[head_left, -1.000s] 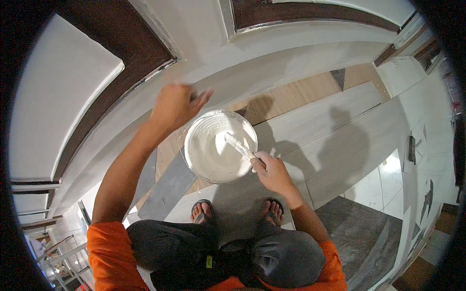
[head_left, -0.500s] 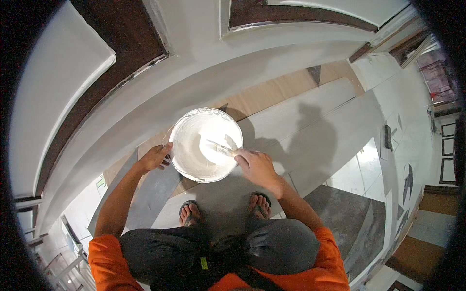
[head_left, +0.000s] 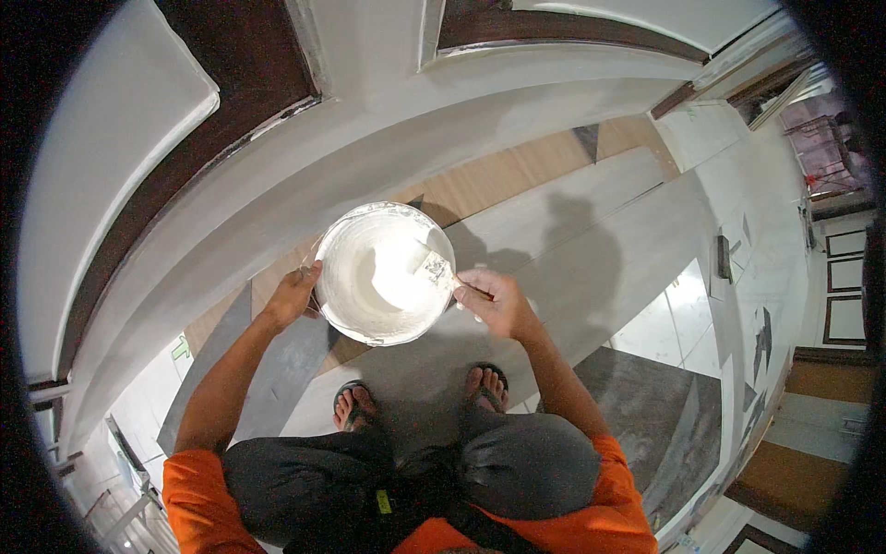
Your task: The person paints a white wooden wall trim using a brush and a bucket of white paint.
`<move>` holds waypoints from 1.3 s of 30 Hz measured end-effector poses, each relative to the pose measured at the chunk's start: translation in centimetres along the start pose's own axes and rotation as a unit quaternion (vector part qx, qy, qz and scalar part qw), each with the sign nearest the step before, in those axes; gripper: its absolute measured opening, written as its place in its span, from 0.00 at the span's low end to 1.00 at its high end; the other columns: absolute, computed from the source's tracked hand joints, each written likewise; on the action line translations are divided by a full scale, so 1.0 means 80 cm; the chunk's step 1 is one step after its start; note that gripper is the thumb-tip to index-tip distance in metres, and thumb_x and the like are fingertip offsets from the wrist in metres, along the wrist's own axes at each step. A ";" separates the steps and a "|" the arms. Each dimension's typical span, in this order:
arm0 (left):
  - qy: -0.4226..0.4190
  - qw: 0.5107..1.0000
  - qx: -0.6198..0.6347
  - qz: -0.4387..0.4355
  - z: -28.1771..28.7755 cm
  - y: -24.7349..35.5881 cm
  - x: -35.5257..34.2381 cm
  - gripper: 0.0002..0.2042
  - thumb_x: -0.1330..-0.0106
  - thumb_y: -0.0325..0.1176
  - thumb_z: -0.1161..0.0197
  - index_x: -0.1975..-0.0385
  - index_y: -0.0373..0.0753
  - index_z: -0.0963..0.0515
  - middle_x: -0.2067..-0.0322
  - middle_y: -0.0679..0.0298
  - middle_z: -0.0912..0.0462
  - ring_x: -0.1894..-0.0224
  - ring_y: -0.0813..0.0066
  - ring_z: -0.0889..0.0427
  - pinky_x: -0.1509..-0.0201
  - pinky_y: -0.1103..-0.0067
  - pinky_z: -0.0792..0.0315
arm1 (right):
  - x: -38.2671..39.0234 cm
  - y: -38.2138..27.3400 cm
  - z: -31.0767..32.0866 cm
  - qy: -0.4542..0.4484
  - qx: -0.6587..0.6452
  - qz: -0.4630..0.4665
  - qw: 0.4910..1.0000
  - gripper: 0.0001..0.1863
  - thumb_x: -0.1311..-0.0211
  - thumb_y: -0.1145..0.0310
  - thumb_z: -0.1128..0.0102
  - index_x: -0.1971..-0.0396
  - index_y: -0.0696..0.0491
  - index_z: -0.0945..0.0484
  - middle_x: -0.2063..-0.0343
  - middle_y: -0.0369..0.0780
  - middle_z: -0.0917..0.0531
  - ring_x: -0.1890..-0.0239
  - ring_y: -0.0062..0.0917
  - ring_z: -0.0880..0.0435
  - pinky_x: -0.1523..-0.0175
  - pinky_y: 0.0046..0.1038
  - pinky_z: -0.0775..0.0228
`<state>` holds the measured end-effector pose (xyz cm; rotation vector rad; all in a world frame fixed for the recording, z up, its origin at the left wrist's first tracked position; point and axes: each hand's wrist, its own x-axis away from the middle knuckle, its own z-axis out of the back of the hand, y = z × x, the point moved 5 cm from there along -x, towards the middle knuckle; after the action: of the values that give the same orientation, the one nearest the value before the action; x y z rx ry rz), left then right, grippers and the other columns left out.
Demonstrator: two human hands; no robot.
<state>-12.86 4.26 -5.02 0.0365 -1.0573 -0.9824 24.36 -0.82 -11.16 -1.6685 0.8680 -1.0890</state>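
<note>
A white bucket (head_left: 342,278) with pale, creamy paint inside stands on the floor in front of my feet. My left hand (head_left: 293,293) holds its left rim, thumb up at the edge. My right hand (head_left: 492,301) is closed on the handle of a flat brush (head_left: 434,269), whose white-coated head lies over the right inner edge of the bucket. Part of the paint is washed out by glare.
A white wall base (head_left: 517,109) runs past the bucket beneath white-and-dark-brown panels (head_left: 129,120). Loose pale planks (head_left: 600,249), darker grey boards (head_left: 646,434) and white tiles (head_left: 674,314) cover the floor. Metal frames show at the lower left.
My left hand has come down from above the bucket onto its left rim. The brush in my right hand has shifted toward the bucket's right edge. The view has turned slightly.
</note>
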 end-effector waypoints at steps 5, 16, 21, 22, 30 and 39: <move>-0.010 1.000 -0.014 -0.025 -0.013 0.008 -0.001 0.36 0.29 0.66 0.56 0.59 0.29 0.24 0.74 0.58 0.21 0.73 0.71 0.18 0.70 0.75 0.20 | -0.010 -0.047 0.057 0.052 0.017 0.089 0.994 0.14 0.32 0.65 0.40 0.55 0.59 0.18 0.73 0.34 0.17 0.71 0.14 0.23 0.66 0.21 0.31; -0.020 0.999 -0.038 0.022 -0.029 0.005 0.003 0.43 0.31 0.71 0.62 0.59 0.26 0.23 0.73 0.55 0.19 0.73 0.68 0.17 0.67 0.71 0.19 | -0.106 -0.098 0.244 0.391 -0.007 0.175 0.904 0.12 0.33 0.66 0.42 0.59 0.59 0.17 0.73 0.36 0.17 0.76 0.16 0.23 0.73 0.23 0.32; -0.019 0.998 -0.041 0.045 -0.042 0.008 -0.003 0.44 0.32 0.72 0.64 0.59 0.27 0.22 0.72 0.54 0.18 0.71 0.66 0.16 0.65 0.70 0.18 | -0.124 -0.109 0.244 0.436 0.036 0.164 0.884 0.16 0.33 0.66 0.43 0.52 0.61 0.19 0.69 0.39 0.16 0.73 0.20 0.21 0.69 0.24 0.29; -0.028 0.998 -0.047 0.043 -0.044 0.009 -0.005 0.44 0.32 0.72 0.64 0.59 0.28 0.22 0.72 0.54 0.18 0.71 0.65 0.16 0.65 0.69 0.18 | -0.127 -0.114 0.233 0.435 0.117 0.159 0.879 0.18 0.33 0.66 0.43 0.49 0.61 0.21 0.68 0.43 0.15 0.72 0.24 0.19 0.65 0.28 0.28; -0.019 0.999 -0.010 0.045 -0.048 0.006 -0.020 0.45 0.32 0.73 0.67 0.59 0.29 0.22 0.71 0.55 0.18 0.71 0.66 0.16 0.64 0.70 0.18 | -0.102 -0.118 0.144 0.301 0.109 0.272 0.908 0.19 0.34 0.65 0.43 0.48 0.61 0.21 0.67 0.52 0.16 0.71 0.33 0.18 0.62 0.36 0.29; -0.015 0.998 -0.022 0.056 -0.055 0.012 -0.031 0.47 0.34 0.76 0.70 0.60 0.30 0.21 0.72 0.57 0.18 0.71 0.68 0.17 0.64 0.71 0.19 | -0.153 -0.089 0.277 0.439 0.094 0.160 0.879 0.18 0.34 0.70 0.43 0.48 0.62 0.21 0.75 0.35 0.22 0.74 0.17 0.28 0.69 0.25 0.35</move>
<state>-9.28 4.74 -8.67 -0.0734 -1.0542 -0.9073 41.08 19.44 -11.65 -0.7694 1.4795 -1.6449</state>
